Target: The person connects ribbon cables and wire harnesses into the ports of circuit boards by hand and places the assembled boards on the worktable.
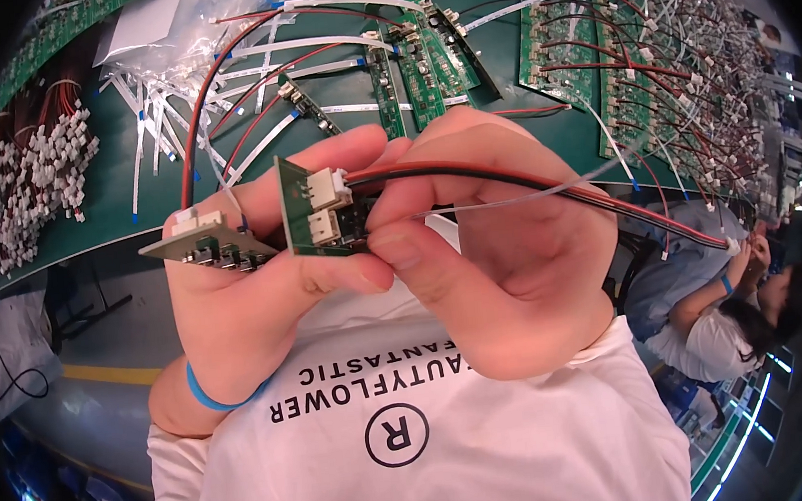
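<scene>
My left hand (233, 294) is closed around two small green circuit boards. The nearer-to-centre board (298, 202) stands on edge between thumb and fingers, with white sockets facing right. A second board (198, 240) sits farther left against the same hand, a red-and-black cable rising from its socket. My right hand (515, 240) pinches a thin whitish flat ribbon cable (511, 201) beside the first board's dark lower connector; the fingertips hide where its end lies. A red-and-black wire cable (548, 185) runs from that board's upper socket across my right hand.
Several boards with ribbon cables (414, 73) lie ahead on the green table (120, 203). Bundles of white-plugged wires (40, 158) are at left, near a clear plastic bag (182, 31). Rows of wired boards (632, 58) fill the right. Another person (722, 318) sits at far right.
</scene>
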`<state>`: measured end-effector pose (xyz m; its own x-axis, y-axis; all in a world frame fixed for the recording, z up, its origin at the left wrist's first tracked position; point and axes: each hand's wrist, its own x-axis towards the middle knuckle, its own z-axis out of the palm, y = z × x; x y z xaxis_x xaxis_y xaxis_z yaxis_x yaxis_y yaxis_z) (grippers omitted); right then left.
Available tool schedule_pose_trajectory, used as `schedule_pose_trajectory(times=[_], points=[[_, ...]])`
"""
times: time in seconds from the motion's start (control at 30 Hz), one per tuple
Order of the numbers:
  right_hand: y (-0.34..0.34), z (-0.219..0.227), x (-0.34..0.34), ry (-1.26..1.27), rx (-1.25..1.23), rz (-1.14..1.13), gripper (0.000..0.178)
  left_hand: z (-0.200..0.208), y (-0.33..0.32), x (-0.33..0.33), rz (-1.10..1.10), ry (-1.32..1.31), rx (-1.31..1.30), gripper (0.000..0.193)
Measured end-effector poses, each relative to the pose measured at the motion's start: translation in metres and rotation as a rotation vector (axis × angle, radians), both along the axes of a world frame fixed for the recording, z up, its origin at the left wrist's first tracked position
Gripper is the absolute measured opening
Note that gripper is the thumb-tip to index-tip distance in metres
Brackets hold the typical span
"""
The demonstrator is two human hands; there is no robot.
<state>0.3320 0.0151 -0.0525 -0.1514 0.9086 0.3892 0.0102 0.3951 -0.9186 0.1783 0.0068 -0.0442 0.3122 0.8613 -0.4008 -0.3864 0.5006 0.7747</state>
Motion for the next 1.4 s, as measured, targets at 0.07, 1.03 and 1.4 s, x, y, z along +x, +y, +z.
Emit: schedule_pose_trajectory(times=[0.07,1.03,1.4], points=[[0.000,0.009,0.007,-0.022,-0.056,0.083,0.021,-0.003,0.000,-0.002,-0.055,0.037,0.084,0.066],[0.168,0.028,-0.034,-1.437,-0.377,-0.242,0.018,0.033,-0.005,-0.027,-0.089,-0.143,0.274,0.059],[0.076,0.050,-0.009,-0.566,0.009,-0.221,0.021,0.039,0.002,-0.034,-0.001,0.068,0.207,0.023]])
